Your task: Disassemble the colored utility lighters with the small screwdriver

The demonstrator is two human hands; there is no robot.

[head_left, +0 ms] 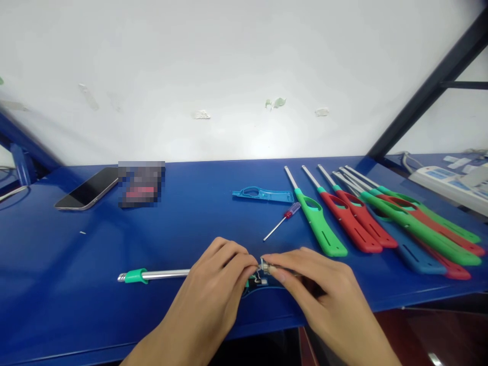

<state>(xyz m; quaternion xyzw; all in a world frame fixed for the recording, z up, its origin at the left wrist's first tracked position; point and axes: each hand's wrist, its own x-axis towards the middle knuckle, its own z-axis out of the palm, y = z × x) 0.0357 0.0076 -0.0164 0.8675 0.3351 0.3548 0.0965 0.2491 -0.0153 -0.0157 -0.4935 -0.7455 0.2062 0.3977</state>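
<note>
An opened gas lighter lies near the table's front edge, its metal barrel [168, 274] pointing left with a green collar [135, 276] around it. My left hand [217, 284] is closed over the lighter's middle, thumb and fingertips pinched together; what they grip is hidden. My right hand [316, 279] pinches a small metal valve [266, 268] between thumb and fingers, its tip close to the left fingertips. Between the hands, a thin pale tube or wire [258, 275] curls above the blue lower shell [251, 291], which the hands partly cover.
A detached blue shell half [267, 195] and a small screwdriver [282, 220] lie beyond my hands. Several green, red and blue lighters [320, 223] are spread at right, near a power strip [450, 185]. A phone [89, 189] and a blurred-out item [141, 185] lie at back left.
</note>
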